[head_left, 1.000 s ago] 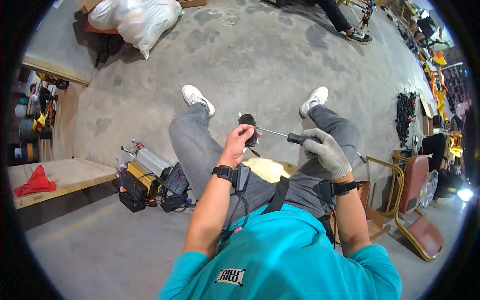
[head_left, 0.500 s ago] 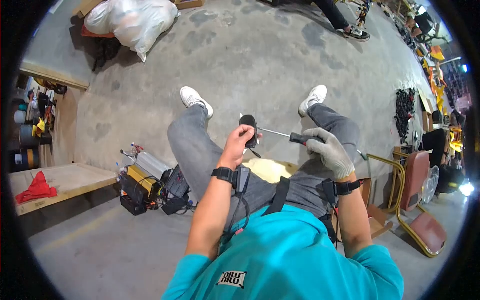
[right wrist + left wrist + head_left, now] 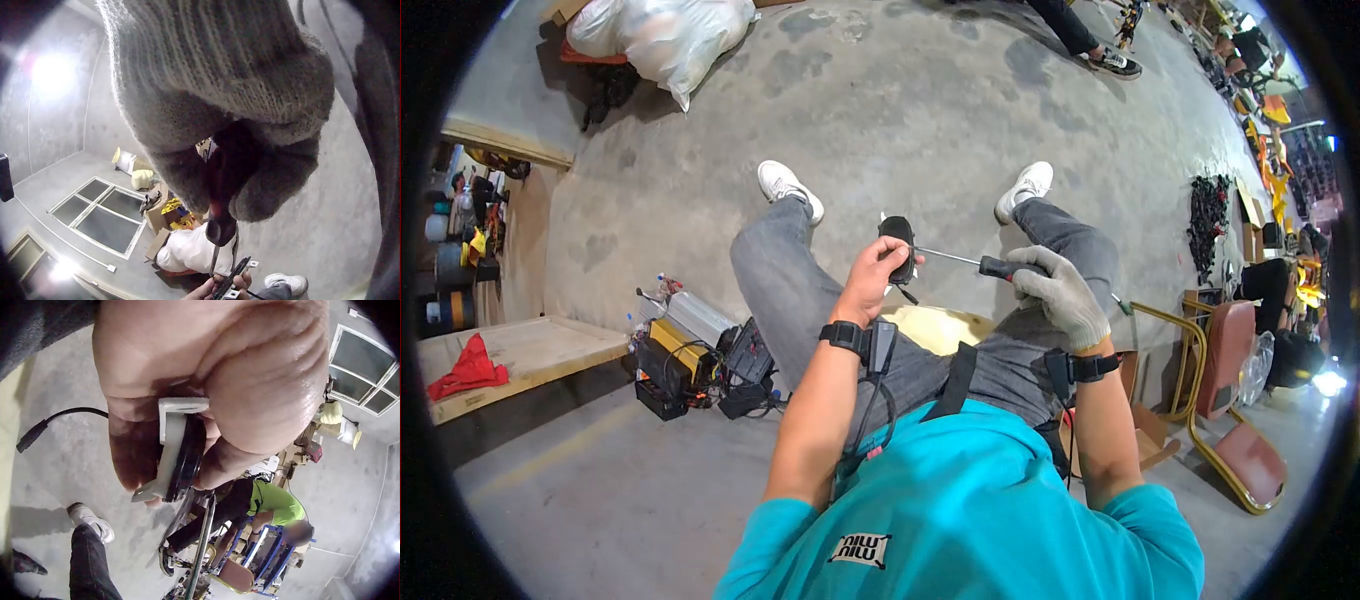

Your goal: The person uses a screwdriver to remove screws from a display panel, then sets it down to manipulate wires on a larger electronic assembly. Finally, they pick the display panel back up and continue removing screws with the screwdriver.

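My bare left hand grips a small black device between thumb and fingers, above the gap between my thighs. White brackets show at its side in the left wrist view, and a short black cable with a plug hangs from it. In my right hand, covered by a light knitted glove, is a screwdriver with a black and red handle. Its metal shaft points left, with the tip right at the device's edge. The gloved fingers curl round the handle.
A pale yellow surface shows between my thighs. Electrical gear with cables lies on the floor to the left, near a wooden platform bearing a red cloth. A folding chair lies to the right. White bags sit farther off.
The head view has shifted slightly. Both hands keep their hold on the device and the screwdriver, with the shaft still against the device's edge.
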Available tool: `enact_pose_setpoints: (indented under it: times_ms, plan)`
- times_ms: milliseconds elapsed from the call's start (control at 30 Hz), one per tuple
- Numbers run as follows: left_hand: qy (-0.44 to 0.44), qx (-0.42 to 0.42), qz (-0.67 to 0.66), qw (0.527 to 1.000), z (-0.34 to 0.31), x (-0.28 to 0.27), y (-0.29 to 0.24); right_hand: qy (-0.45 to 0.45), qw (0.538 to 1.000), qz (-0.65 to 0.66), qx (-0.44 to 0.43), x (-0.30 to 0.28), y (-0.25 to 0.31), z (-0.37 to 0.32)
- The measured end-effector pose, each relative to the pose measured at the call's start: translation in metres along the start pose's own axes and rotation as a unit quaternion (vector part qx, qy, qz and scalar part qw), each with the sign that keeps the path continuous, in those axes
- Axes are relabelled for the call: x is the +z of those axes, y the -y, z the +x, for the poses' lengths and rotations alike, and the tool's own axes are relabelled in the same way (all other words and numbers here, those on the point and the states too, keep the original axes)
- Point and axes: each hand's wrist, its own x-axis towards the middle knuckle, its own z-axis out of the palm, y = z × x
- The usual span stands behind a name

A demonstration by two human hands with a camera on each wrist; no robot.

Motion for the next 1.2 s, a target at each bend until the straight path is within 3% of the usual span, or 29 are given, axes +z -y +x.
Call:
enact_pose_setpoints:
  times_ms: [833, 1033, 1200]
  plan:
    - [0.060, 0.016, 0.070, 0.996, -0.004, 0.003, -0.005, 0.051, 0.994, 0.070, 0.067, -0.017, -0.002, -0.004]
    - [0.055, 0.010, 0.104, 0.993, -0.006, 0.004, -0.007, 0.045, 0.998, 0.026, 0.040, -0.020, -0.007, -0.006]
    - [0.035, 0.000, 0.132, 0.991, -0.004, 0.005, -0.005, -0.006, 0.995, -0.087, -0.046, -0.016, 0.006, -0.016]
